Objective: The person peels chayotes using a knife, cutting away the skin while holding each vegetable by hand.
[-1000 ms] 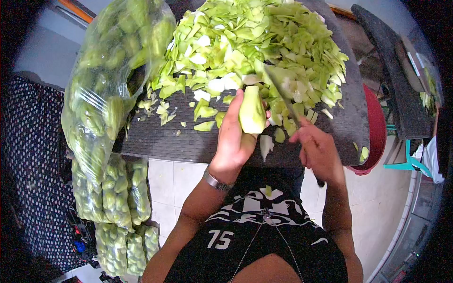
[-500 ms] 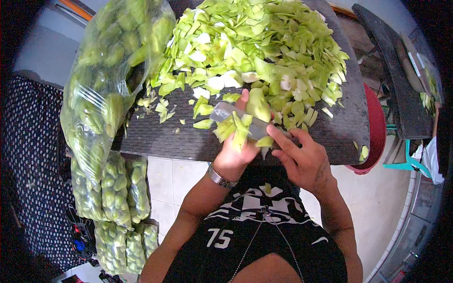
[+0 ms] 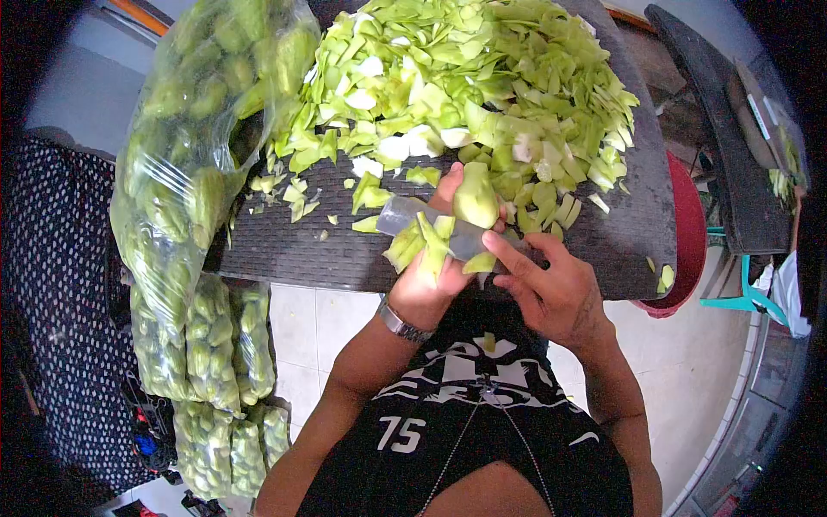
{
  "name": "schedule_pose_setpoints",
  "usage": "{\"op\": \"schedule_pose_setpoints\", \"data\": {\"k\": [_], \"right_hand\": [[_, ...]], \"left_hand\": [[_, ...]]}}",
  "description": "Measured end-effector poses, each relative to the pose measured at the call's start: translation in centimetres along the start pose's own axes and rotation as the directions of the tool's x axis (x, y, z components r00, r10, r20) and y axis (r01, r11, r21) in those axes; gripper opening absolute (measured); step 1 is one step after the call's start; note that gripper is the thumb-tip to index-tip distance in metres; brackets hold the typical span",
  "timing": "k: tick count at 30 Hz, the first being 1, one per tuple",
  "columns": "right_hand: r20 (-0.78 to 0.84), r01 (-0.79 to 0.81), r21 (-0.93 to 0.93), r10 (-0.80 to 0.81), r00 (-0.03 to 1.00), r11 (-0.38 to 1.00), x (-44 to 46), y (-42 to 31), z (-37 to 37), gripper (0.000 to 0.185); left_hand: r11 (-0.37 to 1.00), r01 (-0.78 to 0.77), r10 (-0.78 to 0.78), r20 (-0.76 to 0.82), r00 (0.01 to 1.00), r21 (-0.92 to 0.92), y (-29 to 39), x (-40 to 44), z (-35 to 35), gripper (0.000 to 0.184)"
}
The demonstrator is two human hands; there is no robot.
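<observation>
My left hand (image 3: 428,280), with a metal watch at its wrist, is closed around a pale green fruit (image 3: 475,196) that looks like an unripe mango. The fruit is partly cut and held just above the near edge of the table. In my right hand (image 3: 551,289) is a knife (image 3: 398,215), its broad blade lying across the left palm below the fruit. The index finger presses along the blade, and the handle is hidden in the fist. Several green slices (image 3: 435,246) rest on the blade and left hand.
A large heap of cut green slices (image 3: 482,77) covers the far part of the dark table (image 3: 327,258). A clear plastic bag of whole green fruit (image 3: 198,146) leans at the left. More filled bags (image 3: 211,353) stand below. A red tub (image 3: 685,250) is at the right.
The fruit has tipped slightly in my left hand, its rounded end showing more. The blade and the slices on it have shifted a little to the left.
</observation>
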State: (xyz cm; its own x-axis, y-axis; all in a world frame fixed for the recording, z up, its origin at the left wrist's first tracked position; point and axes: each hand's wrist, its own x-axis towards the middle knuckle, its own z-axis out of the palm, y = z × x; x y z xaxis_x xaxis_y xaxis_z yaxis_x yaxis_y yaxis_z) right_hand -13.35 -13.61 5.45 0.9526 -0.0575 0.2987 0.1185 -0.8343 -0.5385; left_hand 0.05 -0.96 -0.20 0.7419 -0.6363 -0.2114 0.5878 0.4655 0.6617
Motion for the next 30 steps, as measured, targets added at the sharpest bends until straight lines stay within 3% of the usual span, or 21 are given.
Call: {"op": "schedule_pose_setpoints", "data": {"k": [1, 3, 4, 5, 9, 10, 12, 14, 17, 18, 19, 20, 21, 22, 25, 27, 28, 30], "right_hand": [[0.000, -0.004, 0.010, 0.004, 1.000, 1.000, 0.0, 0.1, 0.0, 0.056], [-0.001, -0.010, 0.029, 0.010, 1.000, 1.000, 0.0, 0.3, 0.1, 0.056], [-0.014, -0.014, 0.035, 0.015, 1.000, 0.999, 0.0, 0.5, 0.1, 0.056], [-0.027, -0.018, 0.040, 0.019, 0.999, 0.999, 0.0, 0.7, 0.0, 0.055], [-0.058, -0.147, -0.047, 0.144, 0.988, 0.988, 0.0, 2.7, -0.1, 0.054], [-0.108, -0.141, 0.029, 0.143, 0.984, 0.990, 0.1, 4.6, -0.3, 0.044], [0.035, -0.425, 0.309, 0.436, 0.899, 0.851, -0.2, 5.7, -1.2, 0.040], [0.278, -0.693, 0.478, 0.656, 0.702, 0.539, 0.5, 4.1, -3.2, 0.040], [0.370, -0.668, 0.625, 0.600, 0.709, 0.404, 0.5, 3.3, -3.0, 0.041], [0.370, -0.695, 0.524, 0.602, 0.707, 0.493, 0.3, 3.0, -2.3, 0.042], [0.196, -0.491, 0.453, 0.454, 0.869, 0.744, 0.2, 2.8, -1.4, 0.042], [0.047, -0.244, 0.322, 0.242, 0.969, 0.915, 0.2, 2.5, -0.6, 0.043], [-0.065, 0.020, 0.143, -0.011, 0.998, 0.990, 0.1, 2.0, -0.1, 0.044], [0.020, -0.077, 0.092, 0.076, 0.997, 0.993, 0.0, 0.4, -0.6, 0.048], [0.037, -0.044, 0.034, 0.043, 0.998, 0.998, 0.1, -0.4, -0.7, 0.050], [0.031, -0.028, 0.034, 0.027, 0.999, 0.999, 0.1, -0.2, -0.7, 0.051], [0.027, -0.019, 0.033, 0.018, 0.999, 0.999, 0.1, -0.1, -0.7, 0.051], [0.003, 0.004, 0.012, -0.004, 1.000, 1.000, 0.2, 0.0, -0.7, 0.050]], "left_hand": [[0.949, -0.242, 0.237, 0.050, 0.970, 0.203, -0.6, -1.1, 0.9, 0.043], [0.971, -0.207, 0.202, 0.046, 0.978, 0.117, -0.2, -1.2, 0.8, 0.042], [0.982, 0.077, -0.074, 0.024, 0.997, -0.171, 1.2, -0.2, -0.1, 0.042], [0.831, 0.339, -0.339, 0.082, 0.937, -0.440, 1.8, 0.5, -0.8, 0.042], [0.933, 0.229, -0.244, -0.021, 0.969, -0.278, 1.4, 0.6, -1.2, 0.043], [0.953, 0.227, -0.233, -0.008, 0.972, -0.199, 2.4, 0.0, 0.2, 0.043], [0.964, 0.229, -0.236, -0.036, 0.971, -0.133, 3.6, -0.8, 2.2, 0.044], [0.966, 0.208, -0.221, -0.074, 0.973, -0.152, 3.5, -0.3, 1.9, 0.045], [0.961, 0.230, -0.244, -0.075, 0.967, -0.154, 3.4, 0.1, 1.7, 0.047], [0.958, 0.243, -0.256, -0.073, 0.964, -0.153, 3.4, 0.1, 1.6, 0.047], [0.965, 0.192, -0.212, -0.104, 0.972, -0.178, 3.0, 0.0, 1.5, 0.048], [0.969, 0.142, -0.172, -0.137, 0.976, -0.202, 2.2, -0.1, 1.3, 0.048], [0.970, 0.092, -0.132, -0.167, 0.977, -0.224, 1.4, 0.0, 0.7, 0.048], [0.921, 0.176, -0.206, -0.053, 0.977, -0.347, 0.9, 0.9, -1.2, 0.048], [0.601, 0.512, -0.294, 0.425, 0.856, -0.614, 1.0, 1.3, -3.4, 0.056], [0.949, 0.132, -0.021, 0.361, 0.932, -0.287, 0.4, 0.6, -3.4, 0.066], [0.991, -0.101, 0.127, 0.374, 0.919, -0.087, 0.0, 0.1, -3.2, 0.072], [0.904, -0.390, 0.296, 0.401, 0.867, 0.177, -0.3, -0.6, -2.4, 0.076]]}}
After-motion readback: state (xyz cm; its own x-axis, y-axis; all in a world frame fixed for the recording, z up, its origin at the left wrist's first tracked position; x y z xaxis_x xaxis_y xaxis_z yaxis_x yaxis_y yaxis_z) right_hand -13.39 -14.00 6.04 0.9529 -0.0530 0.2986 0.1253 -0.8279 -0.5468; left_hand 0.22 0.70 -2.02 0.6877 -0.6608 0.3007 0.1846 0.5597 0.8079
